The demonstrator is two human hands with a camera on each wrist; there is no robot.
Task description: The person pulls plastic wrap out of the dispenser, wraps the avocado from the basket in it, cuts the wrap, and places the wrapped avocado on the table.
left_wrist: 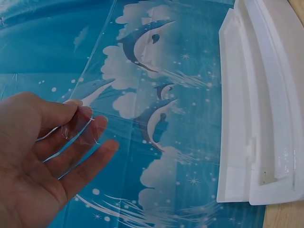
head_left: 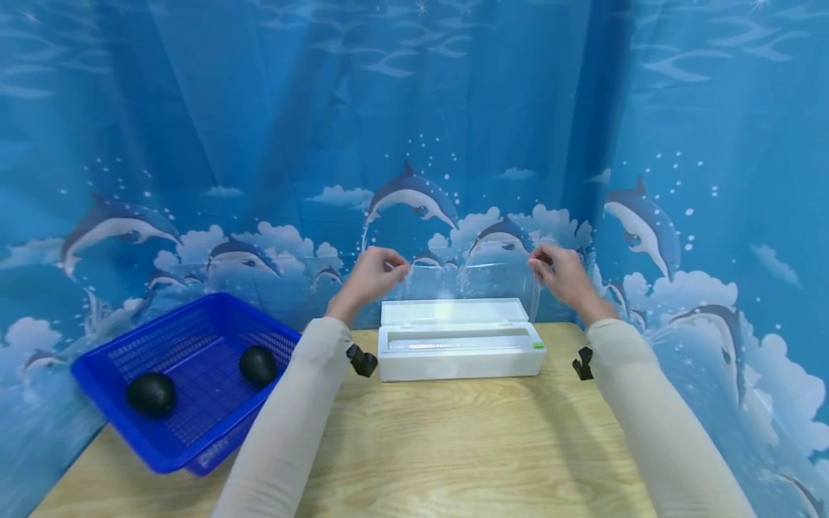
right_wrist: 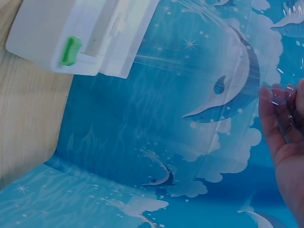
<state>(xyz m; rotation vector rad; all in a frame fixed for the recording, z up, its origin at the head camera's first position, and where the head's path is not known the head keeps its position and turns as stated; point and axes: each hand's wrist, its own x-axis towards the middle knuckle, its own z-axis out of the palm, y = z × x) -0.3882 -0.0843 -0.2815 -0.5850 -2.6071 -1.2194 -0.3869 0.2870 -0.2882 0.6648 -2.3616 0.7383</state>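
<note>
A sheet of clear plastic wrap [head_left: 469, 277] hangs between both hands, above and behind a white wrap dispenser box [head_left: 461, 364]. My left hand [head_left: 381, 277] pinches one corner of the wrap between thumb and forefinger; in the left wrist view the wrap bunches at the fingertips [left_wrist: 72, 105]. The other corner is pinched by my right hand [head_left: 562, 272], partly cut off in the right wrist view. The dispenser's lid [head_left: 453, 311] stands raised at the back, and a roll [head_left: 460, 343] lies inside. A green slider [right_wrist: 71, 51] sits at the box's right end.
At the left of the wooden table [head_left: 479, 439], a blue plastic basket [head_left: 216, 306] holds two dark avocados, one at its left [head_left: 151, 394] and one nearer its right wall [head_left: 257, 365]. Behind the table hangs a blue dolphin-print curtain [head_left: 414, 108].
</note>
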